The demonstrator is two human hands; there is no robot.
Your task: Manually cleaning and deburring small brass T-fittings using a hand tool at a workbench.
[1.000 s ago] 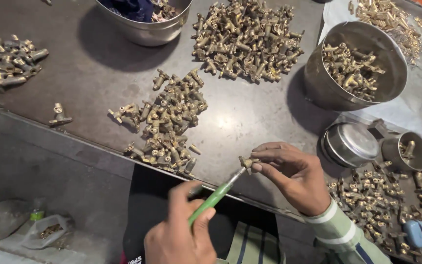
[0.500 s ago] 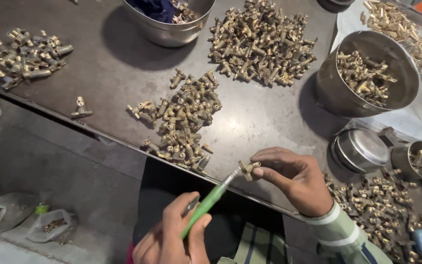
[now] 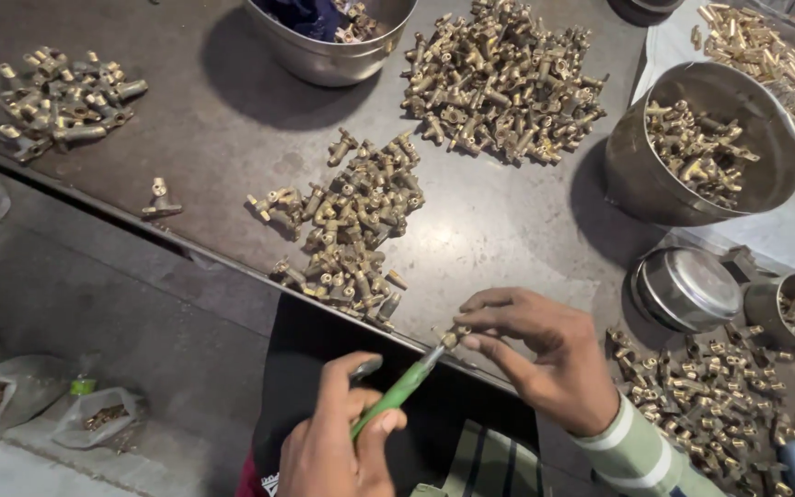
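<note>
While gripping green tool [image 3: 396, 398] and, seemingly, brass fitting [image 3: 450, 335]: hands [image 3: 545, 354], fitting heaps [image 3: 347, 221] close beyond.

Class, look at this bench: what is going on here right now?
A person sits at a dark table. The right hand pinches a small brass fitting at the table's edge, while the left hand holds a green-handled tool with its tip at that fitting. Piles and metal bowls of similar brass fittings lie around.

Two clear plastic bags [image 3: 94, 416] lie on the floor, near left, each holding small brass pieces. No labels, signs or screens visible.
</note>
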